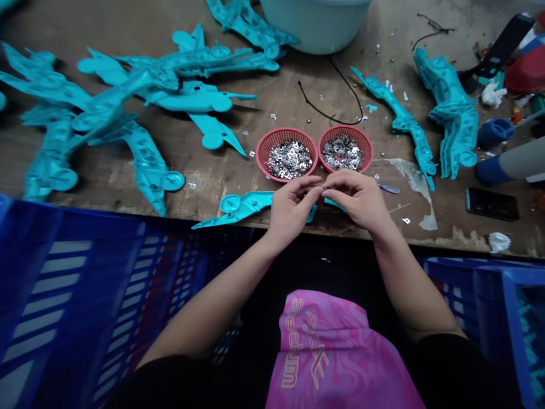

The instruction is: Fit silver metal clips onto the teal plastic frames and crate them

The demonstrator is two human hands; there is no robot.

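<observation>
While the left hand [292, 207] and the right hand [355, 199] are hovering low over the bench edge, their curled fingertips [318, 184] are touching in a tight pinch, though whether they are gripping anything is too fine to tell. One teal plastic moulding [249, 204] is lying just beneath them, its long axis running sideways along the edge of the wooden workbench [213, 176]. Most of it is stretching out leftward, so the left hand is the nearer, while only a short end is showing beside the right hand.

Just ahead, two red plastic baskets [259, 150] are sitting side by side, both holding heaps of small silver metal pieces [289, 159], too many to count. Beyond them, two more teal mouldings [404, 125] are lying to the right and roughly eight to the left, overlapping too much for a sure count. A small blade [389, 188], one phone [491, 203] and one pale teal basin [315, 23] are resting around them. Below the bench, two blue plastic crates [63, 295] are flanking a pink printed cloth [323, 352].
</observation>
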